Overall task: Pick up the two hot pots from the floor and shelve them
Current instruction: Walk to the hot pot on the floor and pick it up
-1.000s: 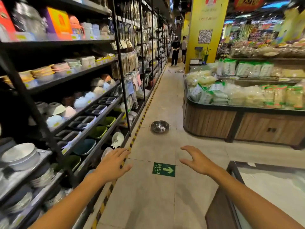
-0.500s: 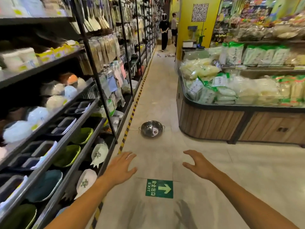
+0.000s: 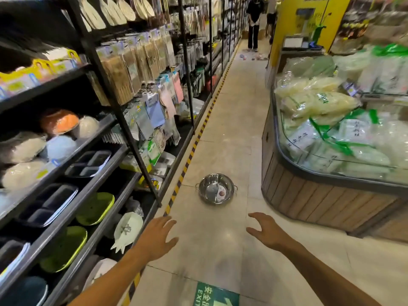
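A shiny steel hot pot [image 3: 216, 188] with two small side handles and a divider inside sits upright on the tiled aisle floor, a round label in its bottom. I can only see one pot; whether a second is nested in it I cannot tell. My left hand [image 3: 157, 237] and my right hand [image 3: 266, 229] are both stretched forward, palms down, fingers spread, holding nothing. Both hang short of the pot, one on each side of its line.
Black shelving [image 3: 114, 164] with bowls, trays and hanging packets runs along the left behind a yellow-black floor stripe [image 3: 187, 160]. A wood-sided display counter [image 3: 309, 199] of bagged goods stands at the right. Two people [image 3: 254, 21] stand far down the aisle. A green exit sticker [image 3: 215, 294] lies on the floor.
I have moved forward along the aisle; the pot is nearer and larger, the exit sticker has slid under my arms, and both hands stay spread ahead of me.
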